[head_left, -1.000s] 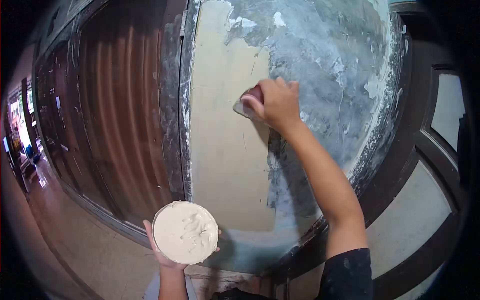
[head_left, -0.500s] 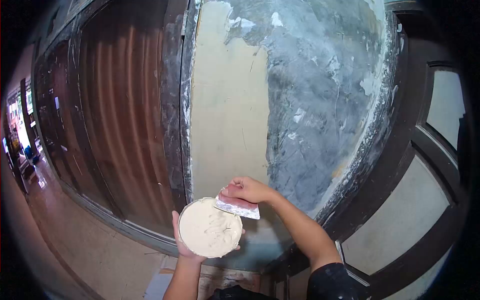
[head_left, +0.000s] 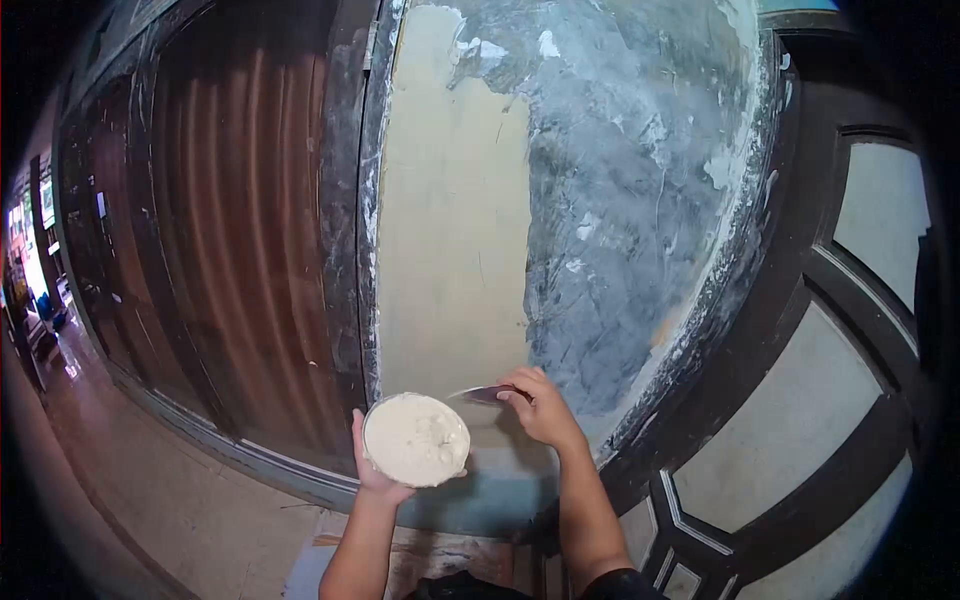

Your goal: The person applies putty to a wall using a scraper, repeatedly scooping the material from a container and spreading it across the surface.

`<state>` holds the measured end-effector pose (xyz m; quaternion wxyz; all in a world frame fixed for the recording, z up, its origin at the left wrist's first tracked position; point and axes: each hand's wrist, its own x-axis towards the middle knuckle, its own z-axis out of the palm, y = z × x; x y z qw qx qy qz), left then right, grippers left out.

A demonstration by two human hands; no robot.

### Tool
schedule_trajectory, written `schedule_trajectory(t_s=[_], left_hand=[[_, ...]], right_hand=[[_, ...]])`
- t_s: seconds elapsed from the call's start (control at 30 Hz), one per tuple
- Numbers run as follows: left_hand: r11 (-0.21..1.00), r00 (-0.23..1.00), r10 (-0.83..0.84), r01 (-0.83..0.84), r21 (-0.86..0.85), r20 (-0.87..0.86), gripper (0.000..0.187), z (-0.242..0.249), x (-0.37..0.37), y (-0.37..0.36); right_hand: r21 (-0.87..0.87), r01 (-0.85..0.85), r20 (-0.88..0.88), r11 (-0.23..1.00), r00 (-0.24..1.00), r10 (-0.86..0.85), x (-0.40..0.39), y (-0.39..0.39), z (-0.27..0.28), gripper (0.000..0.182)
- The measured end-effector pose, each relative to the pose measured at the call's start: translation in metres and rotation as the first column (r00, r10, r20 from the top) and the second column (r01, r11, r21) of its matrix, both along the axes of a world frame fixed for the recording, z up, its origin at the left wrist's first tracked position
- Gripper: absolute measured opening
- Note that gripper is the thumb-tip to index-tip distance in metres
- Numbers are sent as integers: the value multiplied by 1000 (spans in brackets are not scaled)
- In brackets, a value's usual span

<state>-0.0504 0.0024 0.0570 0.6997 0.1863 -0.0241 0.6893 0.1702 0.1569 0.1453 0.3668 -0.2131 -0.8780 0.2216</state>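
My left hand [head_left: 378,470] is wrapped round a round tub [head_left: 415,484] from its left and underneath, tilted toward me. Cream-coloured putty [head_left: 405,440] fills the tub, with ridges and dents on its right side. In my right hand [head_left: 540,405] is a putty knife [head_left: 484,394], pinched between thumb and fingers and seen nearly edge-on. Its blade points left, at the tub's upper right rim. Behind both hands rises a wall with a smooth cream strip of putty [head_left: 455,230] on the left and patchy grey plaster [head_left: 610,210] on the right.
A dark wooden frame with brown curtained glass [head_left: 245,220] borders the wall on the left. At right stands a dark panelled door [head_left: 800,300] with pale panels. Below lies the floor [head_left: 190,490], with a board or sheet [head_left: 310,560] near my feet.
My right hand has moved right and turned the putty knife from broad side to nearly edge-on. The tub has tilted and sits slightly higher. The whole view has shifted a little.
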Motion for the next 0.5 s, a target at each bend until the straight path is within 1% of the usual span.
schedule_trajectory(t_s=[0.03,0.07,0.1,0.13,0.17,0.2,0.23,0.27,0.3,0.33,0.4,0.47,0.5], left_hand=[[1000,999,24,-24,-4,-45,113,-1,-1,6],[1000,999,16,-17,-10,-42,113,-4,-2,13],[998,997,51,-54,-39,-55,113,-4,-2,19],[994,994,86,-90,-65,-70,113,-4,-2,23],[999,997,24,-27,-38,-76,112,-2,-4,25],[999,997,16,-18,-37,-76,112,-4,-4,27],[998,997,27,-31,-49,-67,112,-3,-4,31],[997,997,40,-43,-59,-59,113,-3,-4,33],[999,998,-38,39,16,-55,114,-2,-6,34],[999,997,-31,34,40,-70,114,0,-5,36],[998,991,-39,44,41,-125,113,5,-6,37],[998,993,-41,45,34,-109,113,6,-7,40],[999,995,-35,37,25,-90,112,9,-6,41]], right_hand=[[69,28,-61,997,998,-24,0,-6,-3,21],[133,62,-122,989,992,-45,1,-12,-6,24],[160,102,-116,982,990,-84,2,-11,-10,29],[156,111,-113,982,989,-94,4,-11,-15,29],[205,131,-150,970,984,-101,7,-10,-19,32],[256,153,-187,954,977,-106,10,-9,-22,36],[252,176,-220,952,968,-121,12,-13,-24,41],[254,183,-221,950,967,-128,15,-16,-24,41],[277,197,-212,940,967,-140,20,-20,-23,42],[300,210,-204,930,967,-153,24,-27,-20,43],[317,221,-188,922,968,-168,32,-40,-15,46],[367,162,-131,916,984,-122,36,-48,-14,50],[347,177,-131,921,982,-139,36,-50,-17,51]])
